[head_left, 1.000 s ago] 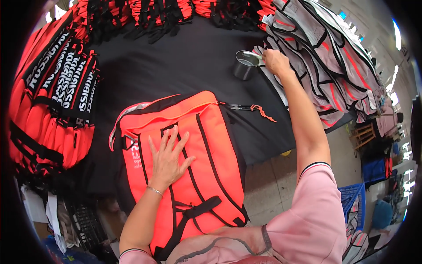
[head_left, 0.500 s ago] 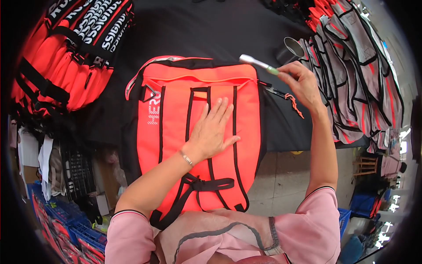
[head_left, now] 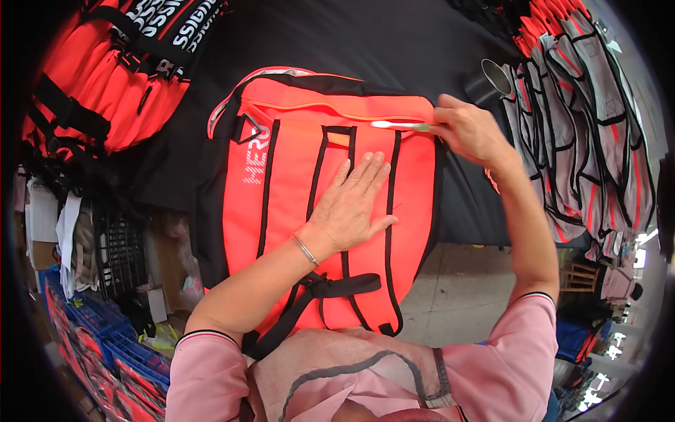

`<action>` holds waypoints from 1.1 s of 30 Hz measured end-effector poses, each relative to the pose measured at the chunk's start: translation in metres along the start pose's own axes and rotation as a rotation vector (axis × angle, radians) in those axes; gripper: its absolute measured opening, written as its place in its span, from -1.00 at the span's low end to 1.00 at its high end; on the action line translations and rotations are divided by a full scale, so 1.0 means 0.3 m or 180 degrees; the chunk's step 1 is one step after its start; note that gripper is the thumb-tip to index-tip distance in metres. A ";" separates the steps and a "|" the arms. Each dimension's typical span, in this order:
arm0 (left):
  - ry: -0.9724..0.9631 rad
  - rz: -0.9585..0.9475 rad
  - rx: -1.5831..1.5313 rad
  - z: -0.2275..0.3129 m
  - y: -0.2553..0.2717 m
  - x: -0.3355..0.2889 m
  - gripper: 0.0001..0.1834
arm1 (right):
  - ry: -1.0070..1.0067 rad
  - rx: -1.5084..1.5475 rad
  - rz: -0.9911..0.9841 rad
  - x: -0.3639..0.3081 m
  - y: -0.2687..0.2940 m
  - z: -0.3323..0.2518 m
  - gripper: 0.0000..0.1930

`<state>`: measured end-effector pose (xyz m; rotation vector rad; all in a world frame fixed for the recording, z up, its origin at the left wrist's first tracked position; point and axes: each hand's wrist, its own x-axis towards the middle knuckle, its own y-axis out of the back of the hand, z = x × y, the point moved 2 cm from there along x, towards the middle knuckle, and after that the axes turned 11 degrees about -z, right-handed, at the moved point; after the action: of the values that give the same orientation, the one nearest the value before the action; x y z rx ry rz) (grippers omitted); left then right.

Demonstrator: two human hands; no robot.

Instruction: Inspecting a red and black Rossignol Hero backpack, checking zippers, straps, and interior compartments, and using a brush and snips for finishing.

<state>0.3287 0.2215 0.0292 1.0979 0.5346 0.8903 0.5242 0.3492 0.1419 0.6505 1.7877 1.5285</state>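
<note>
An orange-red backpack [head_left: 418,176] with black edging lies on the black-covered table, straps upward. Flat on its strap panel rests my left hand [head_left: 349,207], fingers stretched and slightly spread, holding nothing. My right hand [head_left: 474,133] is closed around the green handle of a slim brush [head_left: 388,125] with a white head. That head is over the zipped upper edge of the backpack, close to the top of the shoulder straps; whether it touches the fabric I cannot tell. A black strap with a buckle [head_left: 318,285] crosses the lower part of the bag.
A dark metal cup [head_left: 496,77] lies or leans beyond my right hand. Grey bag pieces with black and red trim [head_left: 598,119] are piled at the right. More red bags [head_left: 105,91] are stacked at the far left. Blue crates [head_left: 133,352] stand low at the left.
My right hand has brought the brush down and left, from above the table beside the backpack to its top edge. My left hand stays flat on the straps. The view has shifted slightly.
</note>
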 end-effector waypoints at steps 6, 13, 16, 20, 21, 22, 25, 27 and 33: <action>-0.0021 -0.0045 0.0178 0.010 0.006 0.009 -0.09 | -0.0025 0.0142 -0.0193 0.007 -0.003 0.022 -0.80; -0.0023 0.0146 -0.0024 -0.012 0.003 -0.018 -0.10 | -0.0106 -0.0132 -0.0370 -0.022 0.052 0.034 -0.82; -0.0224 0.0325 -0.0051 -0.030 0.009 -0.032 -0.09 | -0.0177 -0.0089 -0.0267 -0.080 0.128 0.054 -0.85; 0.0624 0.1239 0.1003 -0.086 0.239 -0.062 -0.08 | -0.0238 0.0908 0.0330 -0.051 0.122 -0.001 -0.87; 0.0651 0.1233 0.1022 -0.115 0.233 -0.093 -0.08 | -0.0225 0.1360 0.0545 -0.026 0.105 -0.035 -0.89; 0.0676 0.1100 0.0653 -0.166 0.201 -0.132 -0.13 | -0.0097 0.1455 0.0648 0.005 0.074 -0.073 -0.89; 0.0734 0.0932 0.0119 -0.214 0.087 -0.218 -0.17 | 0.0315 0.1544 0.0713 0.101 -0.032 -0.133 -0.90; 0.0847 0.0737 -0.0016 -0.202 0.091 -0.252 -0.16 | 0.0162 0.1577 0.0477 0.128 -0.043 -0.165 -0.89; 0.0949 0.0771 -0.0058 -0.188 0.099 -0.256 -0.17 | 0.0587 0.0837 0.0054 0.234 -0.068 -0.206 -0.81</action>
<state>0.2329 0.1929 0.0311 1.0327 0.6455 1.2805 0.4330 0.3587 0.1136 0.6684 2.1520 1.4148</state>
